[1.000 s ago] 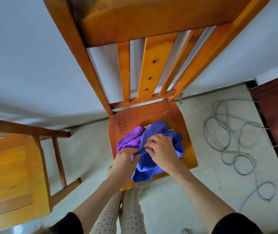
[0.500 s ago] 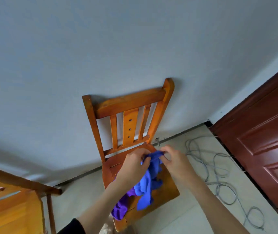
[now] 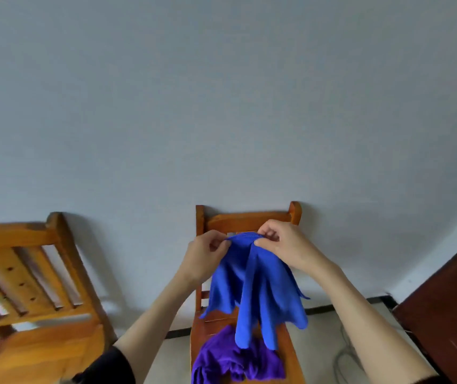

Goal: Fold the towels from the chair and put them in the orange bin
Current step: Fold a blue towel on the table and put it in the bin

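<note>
Both hands are pinching the top edge of the blue towel (image 3: 252,284), and that grip is tight: the left hand (image 3: 203,254) has thumb and fingers clamped on the left end of the edge, the right hand (image 3: 282,245) clamped on the right end, knuckles curled, the two hands close together. The towel hangs down from them in loose folds, lifted in front of the chair (image 3: 245,220) back, its lower corners dangling over the seat. Below it, the purple towel (image 3: 235,358) lies crumpled on the seat, the blue one's tips overlapping it in this view. A second wooden chair (image 3: 27,275) stands to the left against the pale wall (image 3: 221,106). A dark brown door (image 3: 449,314) sits at the right, with a grey cable (image 3: 343,353) on the floor beside it.
</note>
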A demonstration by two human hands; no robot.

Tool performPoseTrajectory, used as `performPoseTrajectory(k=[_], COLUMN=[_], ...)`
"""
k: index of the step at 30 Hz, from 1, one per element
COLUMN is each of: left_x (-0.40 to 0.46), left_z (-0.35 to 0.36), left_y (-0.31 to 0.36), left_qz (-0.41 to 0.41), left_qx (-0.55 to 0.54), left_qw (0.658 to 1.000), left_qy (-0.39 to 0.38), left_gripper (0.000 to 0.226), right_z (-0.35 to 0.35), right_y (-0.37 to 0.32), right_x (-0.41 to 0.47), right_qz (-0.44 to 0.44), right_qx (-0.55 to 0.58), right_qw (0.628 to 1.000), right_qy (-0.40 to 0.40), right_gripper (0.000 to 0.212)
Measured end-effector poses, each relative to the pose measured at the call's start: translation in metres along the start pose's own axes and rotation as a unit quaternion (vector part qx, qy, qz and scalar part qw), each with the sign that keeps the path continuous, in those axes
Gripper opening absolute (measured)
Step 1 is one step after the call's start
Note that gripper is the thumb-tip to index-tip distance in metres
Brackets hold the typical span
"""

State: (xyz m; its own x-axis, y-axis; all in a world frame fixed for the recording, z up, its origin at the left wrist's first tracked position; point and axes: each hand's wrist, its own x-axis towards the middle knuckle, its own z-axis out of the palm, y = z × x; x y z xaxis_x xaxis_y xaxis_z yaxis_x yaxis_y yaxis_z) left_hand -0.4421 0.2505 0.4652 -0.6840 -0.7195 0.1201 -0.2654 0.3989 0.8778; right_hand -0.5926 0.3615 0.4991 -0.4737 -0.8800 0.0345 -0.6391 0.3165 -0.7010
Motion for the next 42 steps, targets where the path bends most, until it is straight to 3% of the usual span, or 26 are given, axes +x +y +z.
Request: performPoseTrajectory(k=[6, 11, 14, 22, 25, 32, 36, 42], left_x=[-0.053, -0.122, -0.173, -0.333, -0.389, -0.497, -0.543, -0.589], left_z=[-0.113, -0.207, -0.261, -0.413, -0.464, -0.548, -0.594, -0.654], left_y=[0.019, 0.014, 0.003, -0.046, -0.062, -0.096, -0.119, -0.176], left_qz=[0.012, 0.001, -0.016, -0.118, -0.150, -0.216, -0.303, -0.398], left_qx=[0.058, 0.098, 0.128, 0.200, 0.226, 0.268, 0.291, 0.205], left_qw=[0.995, 0.984, 0.976, 0.937, 0.915, 0.864, 0.829, 0.804], left_qy=[0.075, 0.146, 0.176, 0.260, 0.299, 0.367, 0.370, 0.391], left_gripper=[0.013, 0.010, 0.012, 0.021, 0.020, 0.009, 0.010, 0.012], right_z=[0.037, 0.095, 0.151, 0.315, 0.372, 0.478, 0.524, 0.594], right_y=[-0.075, -0.159, -0.210, -0.371, -0.430, -0.536, -0.599, -0.684], right_x=[-0.002, -0.013, -0.029, -0.087, -0.114, -0.162, -0.168, -0.173], right_qz=[-0.043, -0.069, -0.089, -0.180, -0.215, -0.290, -0.341, -0.469], right_qx=[0.135, 0.261, 0.283, 0.242, 0.228, 0.193, 0.181, 0.107], right_qw=[0.983, 0.921, 0.878, 0.824, 0.801, 0.735, 0.732, 0.715], right_qy=[-0.120, -0.280, -0.375, -0.480, -0.511, -0.582, -0.561, -0.508], right_gripper=[0.005, 0.016, 0.018, 0.028, 0.034, 0.021, 0.023, 0.026])
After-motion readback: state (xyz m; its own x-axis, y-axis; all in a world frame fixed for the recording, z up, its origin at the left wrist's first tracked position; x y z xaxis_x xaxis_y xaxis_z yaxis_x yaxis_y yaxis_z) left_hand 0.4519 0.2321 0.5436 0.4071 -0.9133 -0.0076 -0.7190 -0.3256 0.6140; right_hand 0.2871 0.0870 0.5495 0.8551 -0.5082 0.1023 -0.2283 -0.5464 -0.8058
